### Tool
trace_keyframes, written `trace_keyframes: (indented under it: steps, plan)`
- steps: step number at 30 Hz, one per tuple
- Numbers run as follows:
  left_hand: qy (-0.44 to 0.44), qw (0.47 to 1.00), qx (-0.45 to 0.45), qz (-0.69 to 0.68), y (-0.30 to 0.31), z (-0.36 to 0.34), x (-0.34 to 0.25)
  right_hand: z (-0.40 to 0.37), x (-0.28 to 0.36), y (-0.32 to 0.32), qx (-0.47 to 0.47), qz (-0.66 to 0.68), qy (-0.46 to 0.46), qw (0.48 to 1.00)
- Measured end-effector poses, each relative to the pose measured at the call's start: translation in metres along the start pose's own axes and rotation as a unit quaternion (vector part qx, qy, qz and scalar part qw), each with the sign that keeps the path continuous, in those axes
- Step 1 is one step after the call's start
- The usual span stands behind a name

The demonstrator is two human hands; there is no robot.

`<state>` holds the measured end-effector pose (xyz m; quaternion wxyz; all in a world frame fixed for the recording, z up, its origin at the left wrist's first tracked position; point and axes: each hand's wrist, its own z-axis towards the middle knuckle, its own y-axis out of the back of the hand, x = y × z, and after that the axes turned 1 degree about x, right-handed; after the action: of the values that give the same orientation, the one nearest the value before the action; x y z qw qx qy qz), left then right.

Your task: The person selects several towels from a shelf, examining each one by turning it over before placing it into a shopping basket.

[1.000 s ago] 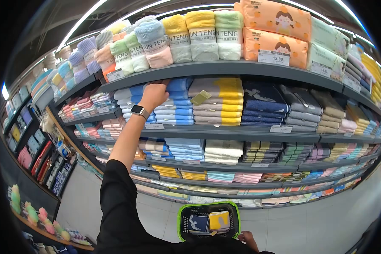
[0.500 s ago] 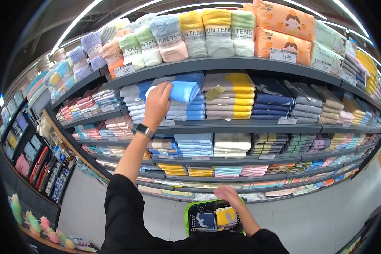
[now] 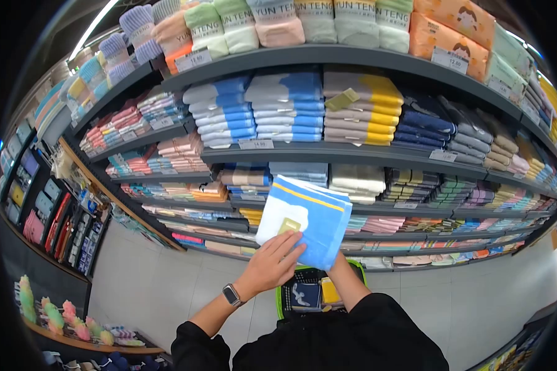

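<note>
A folded blue and white towel (image 3: 315,226) with a yellow stripe and a small tan label is held up in front of the shelves. My left hand (image 3: 273,263), wearing a watch, is closed on its lower left part, fingers lying across the front near the label. My right hand (image 3: 339,267) grips the towel's lower right edge from behind; its fingers are mostly hidden by the cloth. Below, a black shopping basket (image 3: 281,300) with a green rim holds a folded navy towel (image 3: 306,295) and a yellow one (image 3: 331,290).
Ahead are curved grey shelves (image 3: 353,151) with stacks of folded towels, including blue and white ones (image 3: 284,111) and grey and yellow ones (image 3: 362,117). Rolled towels (image 3: 278,21) line the top shelf. At left stand a side rack (image 3: 49,216) and a ledge with fluffy pastel items (image 3: 68,318).
The blue and white towel has come off the upper shelf and down toward me in my left hand. My right hand has moved from above the basket to the towel. My view tilts lower.
</note>
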<state>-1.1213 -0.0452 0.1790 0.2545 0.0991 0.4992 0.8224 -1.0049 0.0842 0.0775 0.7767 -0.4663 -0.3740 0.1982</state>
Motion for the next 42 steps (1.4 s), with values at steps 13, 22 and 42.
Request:
trace_keyframes:
  steps: [13, 22, 42]
  plan:
    - [0.133, 0.989, -0.028, -0.065, -0.040, -0.015, -0.040, -0.076, 0.006, 0.003, -0.193, -0.013, 0.023, 0.981]
    - [0.368, 0.809, -0.143, -0.436, -0.055, -0.028, -0.018, -0.084, 0.002, -0.014, -0.268, -0.030, 0.003, 0.963]
    - [0.481, 0.652, -0.179, -0.559, -0.064, -0.068, -0.022, -0.137, 0.011, -0.011, -0.235, 0.028, -0.043, 0.971]
